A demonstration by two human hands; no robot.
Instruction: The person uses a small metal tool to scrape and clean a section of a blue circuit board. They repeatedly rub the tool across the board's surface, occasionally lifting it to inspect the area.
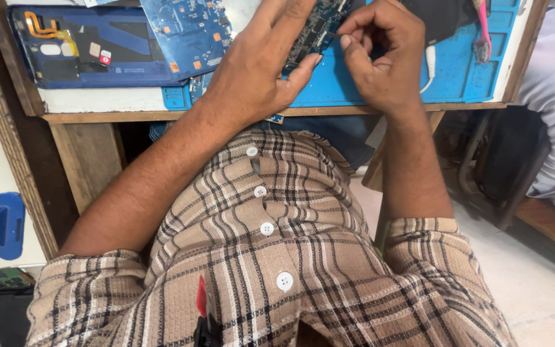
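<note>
A wooden tabletop (162, 116) runs across the top of the view, and a blue work mat (367, 87) covers its 1 o'clock part. At 10 o'clock lies a dark blue phone back cover (72, 58) with an orange flex strip inside, and a bare blue circuit board (191, 29) overlaps its right edge. A pink-handled tool (483, 26) sits at 2 o'clock on the mat.

Above the mat, at 12 o'clock, the left hand (258, 71) holds a small dark circuit board (316, 29) – fingers over its top face, thumb pressed under its lower edge, so the board is tilted and lifted clear of the mat. The right hand (380, 61) meets it from the right, thumb and forefinger pinched narrow at the board's edge; whether they grip a tiny part or a fine tool, I cannot tell.

The risks, as I judge them: the board is carried only by a finger-and-thumb clamp, so a hard push from the right hand could twist it loose and drop it onto the mat. A slip of the pinch could scrape small parts on the board – or flick a loose piece off the tabletop's front edge, which lies just below the hands.
</note>
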